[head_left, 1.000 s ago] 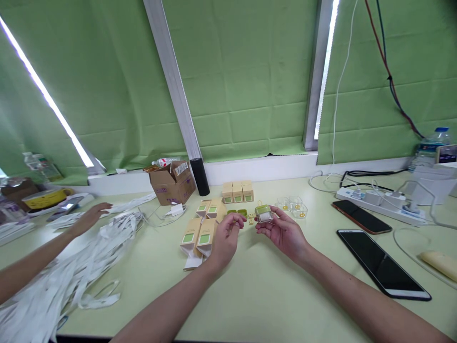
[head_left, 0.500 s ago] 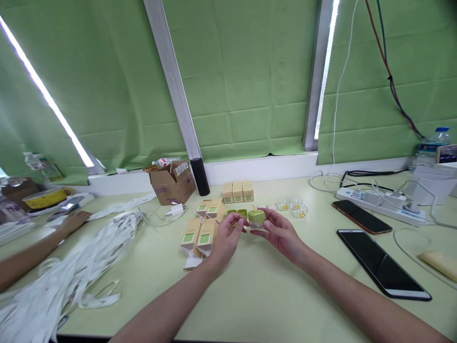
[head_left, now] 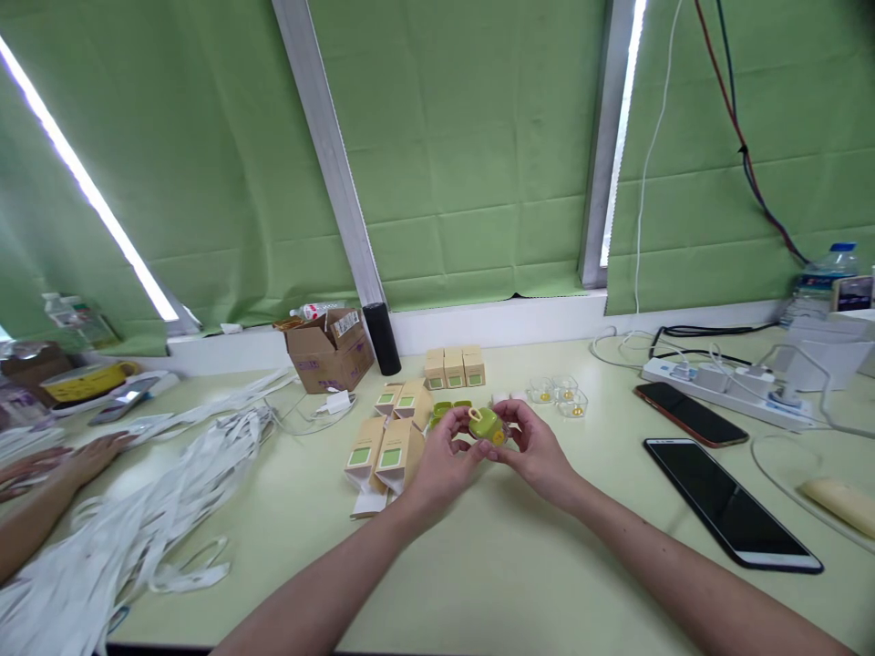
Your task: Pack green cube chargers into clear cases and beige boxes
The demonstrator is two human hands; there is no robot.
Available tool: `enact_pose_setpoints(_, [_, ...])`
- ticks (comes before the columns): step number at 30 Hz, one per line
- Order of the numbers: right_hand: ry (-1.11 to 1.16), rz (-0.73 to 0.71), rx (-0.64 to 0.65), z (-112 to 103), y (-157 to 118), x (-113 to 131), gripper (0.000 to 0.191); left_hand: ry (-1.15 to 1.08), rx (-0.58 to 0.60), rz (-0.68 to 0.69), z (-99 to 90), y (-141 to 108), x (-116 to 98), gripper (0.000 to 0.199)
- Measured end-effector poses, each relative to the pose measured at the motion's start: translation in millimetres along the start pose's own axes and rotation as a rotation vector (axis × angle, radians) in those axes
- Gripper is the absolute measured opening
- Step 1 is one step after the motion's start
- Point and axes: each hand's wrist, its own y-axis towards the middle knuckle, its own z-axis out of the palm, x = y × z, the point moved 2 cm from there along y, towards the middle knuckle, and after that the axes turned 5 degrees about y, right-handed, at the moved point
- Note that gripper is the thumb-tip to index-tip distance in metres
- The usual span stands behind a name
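Both hands now close on the small green jar

The left hand (head_left: pixel 447 453) has joined the right hand (head_left: pixel 537 446) around the green jar (head_left: pixel 487 425), now tipped lid-forward above the counter (head_left: pixel 492 556), just right of the tan boxes (head_left: pixel 383 448); a second ago only the right held it.

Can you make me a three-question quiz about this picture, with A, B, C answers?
1. Where does the big black tablet lie?
A. right of the hands
B. inside the cardboard box
C. on the windowsill

2. What colour is the small jar?
A. red
B. green
C. blue

3. How is the jar held?
A. lying alone on the table
B. by one hand only
C. between the left hand and right hand

Answers: 1 A, it lies flat on the table at the right. 2 B, its top looks green. 3 C, fingers of both hands touch it.
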Motion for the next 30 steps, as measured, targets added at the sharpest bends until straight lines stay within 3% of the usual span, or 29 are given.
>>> enact_pose_setpoints(4, [-0.272, -0.098, 0.046, 1.1, -4.0, -1.1, 0.042, 0.001, 0.007, -0.064, 2.5, -3.1, 2.5, 0.061])
enact_pose_setpoints(7, [-0.356, -0.143, 0.035, -1.8, -2.9, -3.5, 0.054, 0.032, -0.002, -0.021, 1.2, -4.3, 0.6, 0.052])
enact_pose_setpoints(10, [-0.44, -0.059, 0.031, -7.1, -1.0, -7.0, 0.063, 0.163, -0.038, 0.064, -4.0, -3.0, -3.0, 0.048])
enact_pose_setpoints(16, [-0.691, 0.129, 0.173, -6.9, -5.4, -3.7, 0.038, 0.353, -0.118, 0.15, -17.9, 8.8, -8.9, 0.045])
enact_pose_setpoints(23, [-0.843, 0.103, 0.254, 2.7, -11.4, 6.1, 0.038, 0.508, -0.128, 0.197, -26.3, 34.5, -34.9, 0.045])
enact_pose_setpoints(30, [-0.903, 0.105, 0.295, 3.5, -11.2, 6.6, 0.035, 0.667, -0.004, 0.18, -20.7, 77.6, -65.1, 0.043])
